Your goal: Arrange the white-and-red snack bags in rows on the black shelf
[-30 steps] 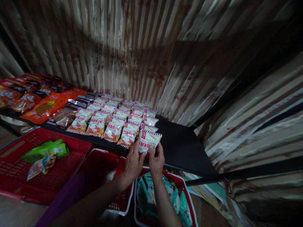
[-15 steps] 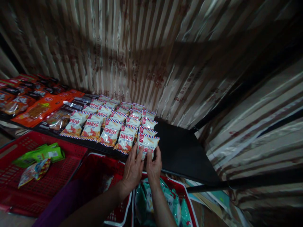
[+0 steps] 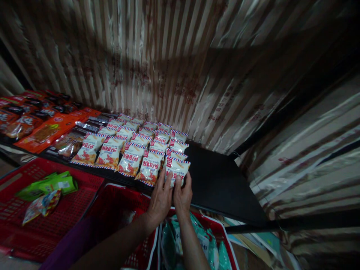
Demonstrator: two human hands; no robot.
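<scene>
A white snack bag (image 3: 177,168) with red lettering and a striped top edge stands at the near end of the rightmost row. My left hand (image 3: 159,197) grips its left side, fingers along the edge. From the right, my right hand (image 3: 183,193) closes on the same bag, thumb across its front. The bag's lower part is hidden by my fingers. Directly left, a matching snack bag (image 3: 149,165) heads the neighbouring row, and several more like it lean in rows behind on the black shelf (image 3: 222,185).
Orange snack packs (image 3: 52,129) and dark packs lie at the shelf's left. Below stand a red basket (image 3: 87,193) with green packets, a middle red basket (image 3: 153,243), and a right one holding teal bags (image 3: 212,249). Corrugated sheeting (image 3: 180,75) backs the shelf.
The bag between my hands has tipped or risen very slightly toward the row behind it. Both hands keep their hold, and the view has shifted a little.
</scene>
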